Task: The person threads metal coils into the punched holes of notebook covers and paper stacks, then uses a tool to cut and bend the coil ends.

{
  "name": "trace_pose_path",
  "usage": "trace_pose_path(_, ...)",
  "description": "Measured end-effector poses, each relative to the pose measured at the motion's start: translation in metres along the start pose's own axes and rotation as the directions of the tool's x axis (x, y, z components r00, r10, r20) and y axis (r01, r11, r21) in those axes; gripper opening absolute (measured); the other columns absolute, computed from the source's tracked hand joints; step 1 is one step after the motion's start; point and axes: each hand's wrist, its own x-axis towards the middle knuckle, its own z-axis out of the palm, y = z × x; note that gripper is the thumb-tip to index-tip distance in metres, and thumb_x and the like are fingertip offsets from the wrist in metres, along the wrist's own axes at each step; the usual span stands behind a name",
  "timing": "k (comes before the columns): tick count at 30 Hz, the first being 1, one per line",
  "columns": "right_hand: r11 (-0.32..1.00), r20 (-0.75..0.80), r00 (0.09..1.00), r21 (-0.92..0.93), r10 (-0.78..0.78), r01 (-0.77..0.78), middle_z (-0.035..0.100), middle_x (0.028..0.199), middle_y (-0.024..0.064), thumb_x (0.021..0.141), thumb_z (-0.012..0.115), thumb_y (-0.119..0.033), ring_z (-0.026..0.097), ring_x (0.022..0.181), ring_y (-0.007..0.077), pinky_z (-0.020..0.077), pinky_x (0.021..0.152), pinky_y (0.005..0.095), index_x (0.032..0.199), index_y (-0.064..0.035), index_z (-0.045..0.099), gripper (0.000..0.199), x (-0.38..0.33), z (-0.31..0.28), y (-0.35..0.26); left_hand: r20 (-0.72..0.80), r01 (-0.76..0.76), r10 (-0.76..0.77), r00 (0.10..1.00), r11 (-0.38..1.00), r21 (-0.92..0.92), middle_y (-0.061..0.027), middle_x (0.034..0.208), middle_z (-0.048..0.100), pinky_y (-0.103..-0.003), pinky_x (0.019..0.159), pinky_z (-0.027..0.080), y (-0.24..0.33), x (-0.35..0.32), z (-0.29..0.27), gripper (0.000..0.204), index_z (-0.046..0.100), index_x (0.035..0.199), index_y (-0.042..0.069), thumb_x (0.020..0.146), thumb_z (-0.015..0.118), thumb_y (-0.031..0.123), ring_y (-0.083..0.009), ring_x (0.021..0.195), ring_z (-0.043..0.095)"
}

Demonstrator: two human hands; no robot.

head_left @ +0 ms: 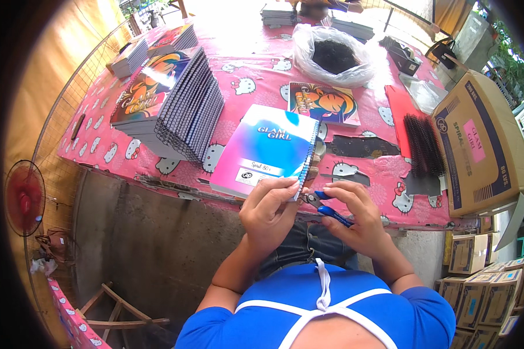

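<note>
A stack of spiral notebooks (pixel 169 99) stands left on the pink tabletop (pixel 239 75). The left hand (pixel 269 212) pinches the blue-pink notebook (pixel 268 150) at the tabletop's near edge; the right hand (pixel 355 218) grips blue-handled pliers (pixel 326 207) — seemingly at the spiral's end. Black coils (pixel 425 145) and a carton (pixel 486 145) lie right.

blue-handled pliers (pixel 330 213), pink-blue notebook (pixel 268 152)

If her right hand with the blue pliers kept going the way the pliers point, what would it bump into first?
Probably the spiral notebook: the right hand aims the blue-handled pliers leftward at its wire-bound corner, pinched by the left hand. Depth is unclear.
</note>
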Motion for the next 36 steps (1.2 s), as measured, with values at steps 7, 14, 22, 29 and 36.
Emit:
trace_pose_path(7,0.994,0.021,0.997,0.080,0.079,-0.080,0.059,0.112,0.0145,0.073,0.077,-0.014,0.057,0.105,0.0314,0.0453,0.089,0.0416,0.116,-0.0045,0.060,0.046,-0.002,0.002,0.006,-0.101,-0.057,0.062,0.993,0.997,0.054,-0.0108,0.088,0.068,-0.028,0.064,0.055,-0.004,0.001,0.005,0.025,0.068,0.086,0.000,0.066,0.075,-0.011,-0.0205,0.076,0.067)
trace_pose_path(14,0.854,0.219,0.940,0.402,0.260,-0.330,0.064,0.105,0.0122,0.082,0.072,-0.014,0.063,0.090,0.0230,0.0501,0.080,0.0340,0.114,0.0000,0.060,0.037,0.001,0.004,0.007,-0.106,-0.073,0.079,0.991,0.995,0.065,-0.0112,0.088,0.068,-0.029,0.066,0.056,-0.004,0.002,0.004,0.025,0.068,0.086,0.001,0.065,0.075,-0.012,-0.0213,0.076,0.068)
trace_pose_path(22,0.630,0.405,0.857,0.585,0.320,-0.511,0.066,0.107,0.0148,0.086,0.068,-0.024,0.064,0.099,0.0283,0.0512,0.083,0.0392,0.114,0.0025,0.060,0.039,-0.011,0.009,0.032,-0.092,-0.141,0.147,0.985,0.987,0.072,-0.0115,0.087,0.068,-0.032,0.067,0.056,-0.007,0.005,-0.004,0.026,0.068,0.086,0.000,0.064,0.074,-0.012,-0.0237,0.076,0.068)
trace_pose_path(29,0.877,-0.039,0.998,-0.477,0.044,-0.057,0.054,0.126,0.0186,0.072,0.076,-0.023,0.051,0.117,0.0388,0.0384,0.101,0.0465,0.116,-0.0037,0.062,0.051,-0.006,-0.007,0.089,-0.050,-0.186,0.190,0.980,0.979,0.081,-0.0125,0.086,0.067,-0.032,0.065,0.054,0.010,0.028,-0.010,0.024,0.067,0.087,0.000,0.066,0.076,-0.006,-0.0242,0.075,0.067)
trace_pose_path(36,0.885,-0.063,0.882,-0.028,-0.466,0.465,0.062,0.104,0.0108,0.083,0.063,-0.010,0.064,0.089,0.0223,0.0540,0.074,0.0352,0.122,-0.0095,0.058,0.039,0.159,0.014,0.011,-0.368,-0.065,0.174,0.913,0.955,0.290,-0.0153,0.120,0.052,-0.037,0.089,0.042,-0.012,0.057,-0.081,0.039,0.050,0.118,-0.003,0.087,0.064,0.015,-0.0242,0.110,0.052)
